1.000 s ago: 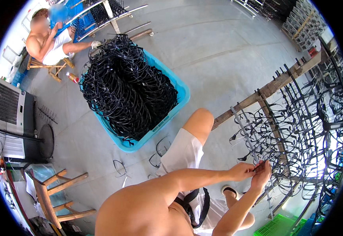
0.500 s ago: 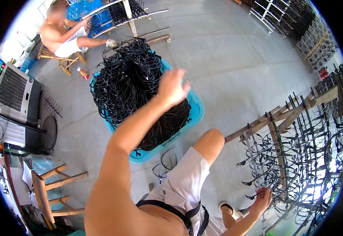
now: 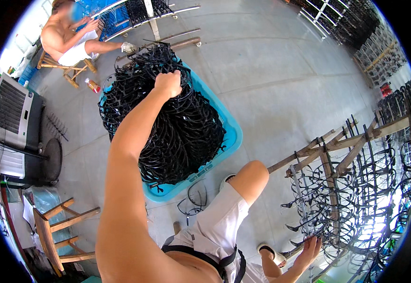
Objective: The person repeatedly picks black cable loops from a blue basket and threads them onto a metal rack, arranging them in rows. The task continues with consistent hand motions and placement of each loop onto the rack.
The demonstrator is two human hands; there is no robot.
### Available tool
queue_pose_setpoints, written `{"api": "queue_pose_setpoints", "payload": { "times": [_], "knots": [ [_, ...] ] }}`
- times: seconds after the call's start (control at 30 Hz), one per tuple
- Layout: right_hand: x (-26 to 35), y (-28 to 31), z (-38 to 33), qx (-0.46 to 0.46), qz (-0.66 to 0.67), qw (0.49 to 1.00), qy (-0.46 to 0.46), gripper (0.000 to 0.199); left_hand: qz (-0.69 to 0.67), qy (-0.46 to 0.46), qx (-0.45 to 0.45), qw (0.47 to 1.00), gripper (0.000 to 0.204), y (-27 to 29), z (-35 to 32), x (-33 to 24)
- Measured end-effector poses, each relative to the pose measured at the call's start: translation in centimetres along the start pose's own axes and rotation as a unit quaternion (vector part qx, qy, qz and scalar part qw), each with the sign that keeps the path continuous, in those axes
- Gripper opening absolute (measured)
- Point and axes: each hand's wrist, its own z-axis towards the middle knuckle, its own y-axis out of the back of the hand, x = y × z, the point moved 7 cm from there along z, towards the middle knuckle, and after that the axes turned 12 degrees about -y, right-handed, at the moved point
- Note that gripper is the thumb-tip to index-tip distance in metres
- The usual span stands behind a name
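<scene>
Left hand: we see it stretched out over the heap of black frames, fingers clenched into a fist on top of the pile; whether a frame is caught inside the fist we cannot tell.
Heap of black frames: tangled black eyeglass-like frames, piled well above the rim of a blue tub that stands on the concrete floor.
Right hand: low at the wooden rack, fingers spread and touching the frames hung on its lower part; we cannot tell whether they grip one.
Wooden rack: slanted slats at the floor's right edge, hung with rows of black frames, bright light behind them.
Loose frames: a few lie on the floor just beside the tub's near corner, close to our bent knee.
Second person: seated on a wooden stool at the floor's far left corner, both hands busy near another rack; a small bottle stands on the floor near the stool.
Left edge of the floor: a grey cooling unit with a dark round fan beside it, and a wooden chair nearer to us.
</scene>
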Motion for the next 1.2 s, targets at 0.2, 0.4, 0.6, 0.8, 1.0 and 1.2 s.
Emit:
{"api": "queue_pose_setpoints", "payload": {
  "times": [0.2,0.4,0.6,0.8,1.0,1.2],
  "knots": [
    [5.0,-1.6,-5.1,-0.214,-0.373,0.86,0.275,0.052,-0.037,-0.17,-0.122,0.977,0.03,6.6,-10.3,-9.2],
    [7.9,-18.1,-17.0,0.417,-0.136,0.851,0.289,0.057,-0.294,-0.528,0.073,0.793,0.031,10.5,-25.6,-27.4],
    [1.5,-18.0,-17.9,0.529,0.069,0.833,-0.145,0.056,-0.392,-0.543,-0.218,0.71,0.027,14.8,-28.0,-30.2],
    [0.2,-11.9,-16.3,0.352,0.039,0.935,0.004,0.026,-0.729,-0.162,0.173,0.643,0.026,5.9,-30.1,-35.1],
    [1.4,-9.3,-17.4,0.413,-0.245,0.875,0.055,0.044,-0.582,-0.35,0.198,0.707,0.037,5.8,-32.6,-38.7],
    [0.8,-4.2,-17.4,0.445,-0.215,0.865,0.086,0.041,-0.606,-0.331,0.327,0.645,0.041,6.7,-35.4,-42.3]
  ]
}}
